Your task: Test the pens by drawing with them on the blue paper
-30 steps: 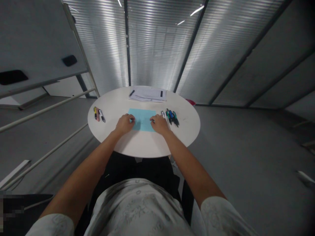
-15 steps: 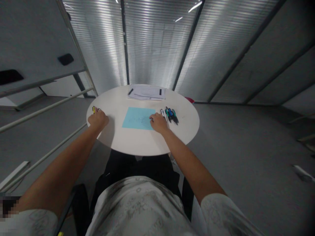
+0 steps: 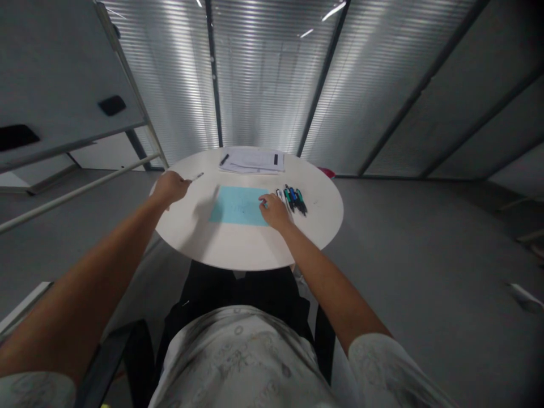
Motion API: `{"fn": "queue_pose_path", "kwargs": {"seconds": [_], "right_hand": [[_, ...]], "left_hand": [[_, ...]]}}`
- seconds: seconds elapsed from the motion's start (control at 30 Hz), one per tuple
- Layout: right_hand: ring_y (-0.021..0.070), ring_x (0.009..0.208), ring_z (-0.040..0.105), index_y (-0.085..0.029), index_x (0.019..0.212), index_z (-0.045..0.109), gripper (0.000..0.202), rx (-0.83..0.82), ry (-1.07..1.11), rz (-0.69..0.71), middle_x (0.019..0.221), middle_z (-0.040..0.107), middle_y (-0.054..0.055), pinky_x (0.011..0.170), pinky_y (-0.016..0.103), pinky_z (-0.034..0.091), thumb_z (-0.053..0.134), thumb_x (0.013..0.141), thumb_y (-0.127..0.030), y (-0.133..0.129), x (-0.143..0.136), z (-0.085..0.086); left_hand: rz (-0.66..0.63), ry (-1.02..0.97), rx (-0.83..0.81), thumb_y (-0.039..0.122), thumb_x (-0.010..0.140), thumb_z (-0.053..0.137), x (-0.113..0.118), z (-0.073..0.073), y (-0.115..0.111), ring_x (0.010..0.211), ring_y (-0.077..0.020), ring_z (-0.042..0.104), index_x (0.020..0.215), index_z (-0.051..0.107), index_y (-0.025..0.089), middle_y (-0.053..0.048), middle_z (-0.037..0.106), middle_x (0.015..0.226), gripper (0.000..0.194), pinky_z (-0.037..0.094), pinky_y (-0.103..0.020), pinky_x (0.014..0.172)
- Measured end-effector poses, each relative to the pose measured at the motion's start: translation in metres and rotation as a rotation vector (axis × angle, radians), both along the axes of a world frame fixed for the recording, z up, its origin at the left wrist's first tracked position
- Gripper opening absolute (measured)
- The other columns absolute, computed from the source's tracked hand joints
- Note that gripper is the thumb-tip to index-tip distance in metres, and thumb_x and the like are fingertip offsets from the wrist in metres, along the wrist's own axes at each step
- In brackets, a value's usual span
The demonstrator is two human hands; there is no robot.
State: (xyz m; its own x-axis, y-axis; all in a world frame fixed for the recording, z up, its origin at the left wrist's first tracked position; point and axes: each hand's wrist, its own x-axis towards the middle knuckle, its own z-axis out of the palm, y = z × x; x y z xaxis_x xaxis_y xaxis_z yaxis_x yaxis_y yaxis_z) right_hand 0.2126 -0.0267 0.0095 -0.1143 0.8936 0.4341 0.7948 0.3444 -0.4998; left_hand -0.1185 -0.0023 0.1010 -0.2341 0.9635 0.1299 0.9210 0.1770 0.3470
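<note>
My left hand (image 3: 170,187) is closed in a grip above the left side of the round white table. From its fingers a thin pale pen (image 3: 198,177) sticks out toward the right. My right hand (image 3: 273,209) rests on the right edge of a light blue sheet of paper (image 3: 233,207), with its fingers bent and thumb and forefinger slightly apart. Faint dark marks show on the sheet. Just right of this hand lies a row of several pens (image 3: 295,199) with black, green, blue and white parts.
The round white table (image 3: 238,249) carries a stack of white papers (image 3: 253,160) at its far side, a dark pen (image 3: 224,160) lying on top. A whiteboard frame (image 3: 85,195) stands at left. Behind the table are glass panels with blinds (image 3: 259,73).
My left hand has risen and turned to point rightward, now with a pale pen showing; the yellow item by it is out of sight. The right hand has barely moved.
</note>
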Motion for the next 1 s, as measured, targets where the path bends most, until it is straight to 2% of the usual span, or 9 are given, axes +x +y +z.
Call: {"fn": "queue_pose_path", "kwargs": {"seconds": [0.1,0.17,0.27,0.37,0.43,0.6,0.7,0.83,1.0], "right_hand": [[0.0134,0.07,0.058,-0.021,0.106,0.06,0.024,-0.067,0.498,0.018,0.079,0.065,0.0,0.068,0.025,0.046,0.05,0.089,-0.034,0.01,0.002,0.0],[0.0109,0.052,0.051,-0.019,0.103,0.058,0.032,-0.17,0.788,0.063,0.064,0.061,-0.003,0.053,0.022,0.04,0.048,0.09,-0.046,0.014,0.004,0.003],[0.0085,0.038,0.041,-0.017,0.096,0.06,0.042,-0.309,0.972,0.135,0.055,0.06,-0.002,0.039,0.021,0.028,0.045,0.089,-0.056,0.013,0.006,0.009],[0.0075,0.035,0.04,-0.016,0.089,0.062,0.04,-0.35,0.967,0.154,0.052,0.06,-0.001,0.037,0.021,0.024,0.052,0.087,-0.054,0.01,0.007,0.01],[0.0073,0.035,0.039,-0.015,0.085,0.063,0.038,-0.367,0.899,0.166,0.049,0.058,-0.002,0.036,0.021,0.024,0.056,0.085,-0.053,0.009,0.006,0.009],[0.0064,0.036,0.038,-0.015,0.079,0.064,0.041,-0.39,0.744,0.219,0.046,0.056,-0.003,0.037,0.02,0.024,0.059,0.084,-0.055,0.012,0.005,0.004],[0.0064,0.036,0.039,-0.016,0.078,0.061,0.042,-0.408,0.791,0.22,0.049,0.059,-0.001,0.037,0.02,0.025,0.057,0.085,-0.057,0.014,0.005,0.003],[0.007,0.036,0.04,-0.016,0.082,0.061,0.046,-0.427,0.829,0.221,0.049,0.059,-0.001,0.037,0.02,0.025,0.055,0.085,-0.061,0.015,0.005,0.004],[0.0071,0.035,0.036,-0.016,0.082,0.061,0.044,-0.385,0.842,0.192,0.041,0.048,-0.005,0.037,0.02,0.024,0.052,0.087,-0.059,0.014,0.005,0.004]], "left_hand": [[-0.211,-0.319,0.157,0.05,0.078,0.06,0.026,0.003,-0.004,0.058,-0.0163,0.056,0.087,0.071,0.013,-0.005,0.063,0.064,0.04,0.045,-0.027,0.055],[-0.364,-0.555,0.22,0.051,0.075,0.064,0.049,-0.008,-0.006,0.054,-0.0124,0.051,0.083,0.07,0.013,-0.004,0.063,0.063,0.039,0.04,-0.024,0.053],[-0.483,-0.799,0.21,0.048,0.067,0.073,0.083,-0.035,-0.006,0.053,-0.0102,0.046,0.077,0.07,0.014,-0.002,0.06,0.06,0.035,0.037,-0.024,0.054],[-0.531,-0.932,0.148,0.044,0.063,0.076,0.108,-0.059,-0.006,0.053,-0.0096,0.044,0.073,0.07,0.015,0.0,0.057,0.057,0.032,0.034,-0.024,0.053],[-0.518,-0.994,0.145,0.042,0.063,0.077,0.116,-0.072,-0.009,0.052,-0.0089,0.042,0.072,0.069,0.015,0.001,0.054,0.055,0.03,0.031,-0.024,0.051],[-0.442,-1.205,0.196,0.04,0.062,0.081,0.113,-0.093,-0.014,0.048,-0.0065,0.038,0.08,0.068,0.014,0.002,0.053,0.057,0.033,0.025,-0.023,0.048],[-0.435,-1.288,0.198,0.037,0.064,0.079,0.107,-0.098,-0.012,0.046,-0.006,0.037,0.075,0.066,0.013,0.003,0.05,0.052,0.029,0.024,-0.023,0.047],[-0.459,-1.282,0.194,0.034,0.067,0.077,0.104,-0.098,-0.01,0.046,-0.0059,0.038,0.068,0.064,0.014,0.003,0.048,0.049,0.024,0.025,-0.022,0.047],[-0.437,-1.342,0.219,0.03,0.064,0.077,0.104,-0.099,-0.009,0.047,-0.0068,0.042,0.07,0.065,0.014,0.001,0.054,0.055,0.021,0.027,-0.022,0.046]]}}
